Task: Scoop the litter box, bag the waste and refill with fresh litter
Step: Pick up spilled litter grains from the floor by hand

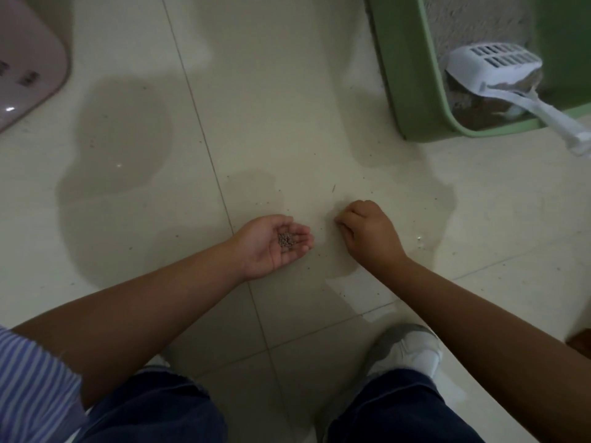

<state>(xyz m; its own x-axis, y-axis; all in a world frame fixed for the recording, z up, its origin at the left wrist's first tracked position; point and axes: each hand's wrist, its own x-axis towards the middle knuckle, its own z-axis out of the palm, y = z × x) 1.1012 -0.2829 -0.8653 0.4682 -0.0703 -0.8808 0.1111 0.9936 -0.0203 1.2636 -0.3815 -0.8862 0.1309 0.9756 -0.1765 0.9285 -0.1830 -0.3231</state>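
Observation:
My left hand (275,246) lies palm up just above the tiled floor, cupped, with a small heap of litter grains (286,239) in its palm. Beside it, my right hand (367,233) is palm down with fingertips curled together against the floor; whether it pinches a grain I cannot tell. Loose grains (419,239) are scattered over the tiles around both hands. The green litter box (412,91) stands at the upper right, holding grey litter. A white slotted scoop (499,67) lies in it, its handle (563,126) sticking out over the near rim.
A pink plastic object (28,68) sits on the floor at the upper left. My shoe (406,350) and knees are at the bottom. A brown edge (580,342) shows at the right. Pale tiles (160,203) span the middle.

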